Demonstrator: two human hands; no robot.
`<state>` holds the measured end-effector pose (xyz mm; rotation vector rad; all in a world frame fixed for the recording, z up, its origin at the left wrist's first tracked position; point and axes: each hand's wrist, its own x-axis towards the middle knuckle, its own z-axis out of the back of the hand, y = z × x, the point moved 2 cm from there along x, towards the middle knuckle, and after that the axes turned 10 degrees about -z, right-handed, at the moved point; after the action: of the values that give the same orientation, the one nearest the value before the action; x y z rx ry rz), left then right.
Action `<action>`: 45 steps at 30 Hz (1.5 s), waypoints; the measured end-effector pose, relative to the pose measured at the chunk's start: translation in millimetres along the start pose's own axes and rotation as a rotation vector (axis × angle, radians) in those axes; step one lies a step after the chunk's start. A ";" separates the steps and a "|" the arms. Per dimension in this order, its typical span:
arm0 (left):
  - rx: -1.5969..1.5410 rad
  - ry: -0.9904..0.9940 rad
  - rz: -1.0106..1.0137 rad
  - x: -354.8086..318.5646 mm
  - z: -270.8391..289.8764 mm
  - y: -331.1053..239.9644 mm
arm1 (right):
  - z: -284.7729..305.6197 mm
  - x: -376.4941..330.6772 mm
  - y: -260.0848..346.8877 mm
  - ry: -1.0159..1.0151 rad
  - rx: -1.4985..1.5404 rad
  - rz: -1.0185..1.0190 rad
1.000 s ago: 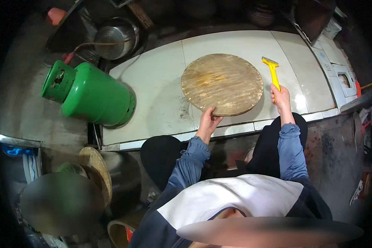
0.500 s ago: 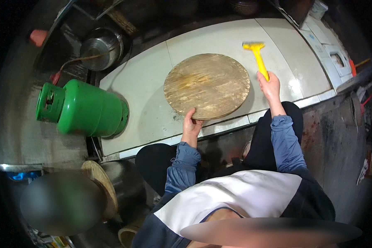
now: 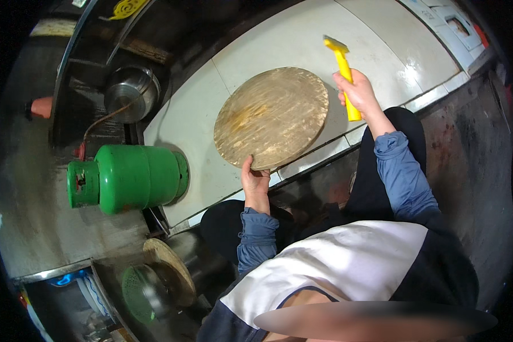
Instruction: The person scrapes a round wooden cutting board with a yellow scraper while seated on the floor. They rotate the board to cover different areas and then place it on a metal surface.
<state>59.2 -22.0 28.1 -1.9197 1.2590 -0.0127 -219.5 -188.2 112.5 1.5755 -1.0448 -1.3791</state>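
A thick round wooden chopping board [image 3: 279, 114] with a scuffed, stained face rests on the white tiled surface in front of me. My left hand [image 3: 256, 185] grips its near edge, thumb on top and the other fingers underneath, mostly hidden. To the right of the board, my right hand [image 3: 359, 94] is wrapped around the handle of a yellow scraper [image 3: 340, 58]. The scraper's wide head points away from me, apart from the board, and its handle end sticks out below my fist.
A green gas cylinder [image 3: 137, 176] lies at the left. Behind it sit a metal pot [image 3: 132, 94] and a hose. Lower left are a green colander [image 3: 139, 290] and a round wooden lid [image 3: 168, 265]. A white box [image 3: 450, 28] stands far right on the tiled surface [image 3: 382, 62].
The whole view has shifted and turned. My right hand now wraps the scraper's handle higher up, nearer its head, and the scraper tilts the other way. My left hand keeps its grip on the board.
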 end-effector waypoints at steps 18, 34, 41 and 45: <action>-0.100 -0.129 0.012 -43.5 2.3 27.7 | -5.9 10.6 -3.1 0.064 -0.297 0.043; 0.419 0.032 0.447 -45.5 44.7 80.4 | -42.1 -40.2 -52.1 0.301 -0.380 -0.261; 1.149 0.628 -0.106 -63.1 14.2 74.7 | -56.3 -58.6 -82.7 0.300 -0.212 -0.425; 1.242 0.340 -0.355 -29.4 -5.1 44.7 | -54.1 -49.2 -74.9 0.242 -0.152 -0.436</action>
<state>8.5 -10.0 15.2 -0.9962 0.7384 -1.0761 -162.9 -113.5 66.0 1.8683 -0.4552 -1.4597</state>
